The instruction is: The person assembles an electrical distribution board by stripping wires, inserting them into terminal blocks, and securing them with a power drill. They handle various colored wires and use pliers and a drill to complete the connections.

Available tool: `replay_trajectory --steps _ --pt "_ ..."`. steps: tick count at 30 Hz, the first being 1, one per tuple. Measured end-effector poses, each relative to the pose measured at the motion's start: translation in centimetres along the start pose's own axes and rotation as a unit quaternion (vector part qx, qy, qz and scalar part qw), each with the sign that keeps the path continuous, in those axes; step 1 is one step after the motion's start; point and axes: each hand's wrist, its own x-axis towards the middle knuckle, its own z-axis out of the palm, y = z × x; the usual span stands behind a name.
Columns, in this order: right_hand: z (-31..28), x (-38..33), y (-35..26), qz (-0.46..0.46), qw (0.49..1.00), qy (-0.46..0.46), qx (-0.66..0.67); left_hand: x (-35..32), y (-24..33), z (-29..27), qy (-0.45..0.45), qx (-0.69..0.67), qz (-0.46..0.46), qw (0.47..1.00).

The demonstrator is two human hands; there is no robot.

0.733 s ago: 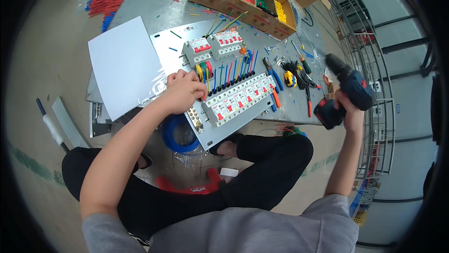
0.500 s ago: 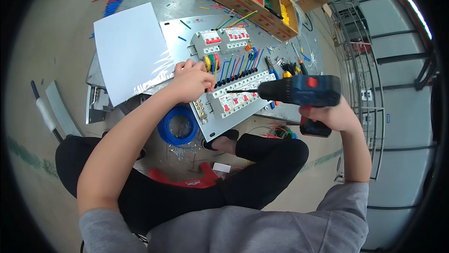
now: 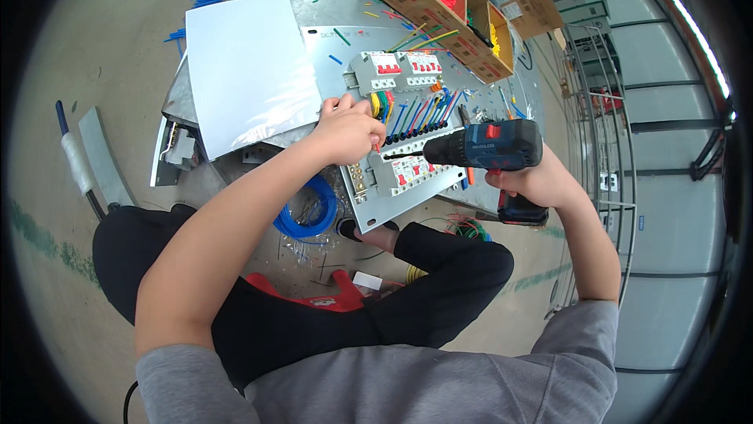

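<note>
My right hand grips a blue-and-black cordless drill, held level with its long bit pointing left. The bit's tip reaches the left end of a row of white circuit breakers, close by my left fingertips. My left hand is closed in a pinch at that end, with a short red wire showing at the fingertips. Several coloured wires stand up from black-ended terminals along the row. Behind them, two more breaker blocks sit on the metal mounting plate; yellow, green and red wires bend down from them.
A white sheet covers the table's left part. A divided cardboard box of coloured small parts stands at the back. Blue wire coil and a red stool-like thing are below. A metal rack stands to the right.
The drill has moved left relative to the plate, bringing its bit closer to my left fingertips. My left hand stays at the row's left end. The whole view has shifted slightly.
</note>
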Motion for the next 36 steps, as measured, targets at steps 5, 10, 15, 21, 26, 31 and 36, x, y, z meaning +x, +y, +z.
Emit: replay_trajectory --steps 5,10,15,21,26,31,36 --pt "-0.2 0.2 0.3 -0.014 0.999 0.011 -0.027 0.1 0.2 -0.1 -0.006 0.005 -0.007 1.000" --pt "-0.7 1.1 -1.3 0.039 0.998 -0.044 -0.040 0.1 0.1 -0.1 -0.007 0.000 -0.010 1.000" --pt "-1.2 2.4 -2.6 -0.088 0.975 -0.053 -0.196 0.1 0.1 0.0 -0.006 0.011 -0.006 1.000" --pt "-1.7 3.3 -2.7 -0.172 0.954 -0.057 -0.239 0.3 0.1 -0.2 -0.019 0.001 -0.010 1.000" --pt "-2.2 3.9 -2.9 -0.140 0.954 -0.085 -0.251 0.3 0.1 -0.1 -0.015 0.004 -0.008 1.000" --pt "-2.9 4.2 -4.2 -0.104 0.938 -0.122 -0.308 0.1 -0.1 0.1 -0.003 0.005 -0.014 1.000" --pt "-4.7 3.2 -5.2 -0.107 0.934 -0.063 -0.336 0.1 -0.2 -0.3 -0.015 0.006 -0.007 1.000"
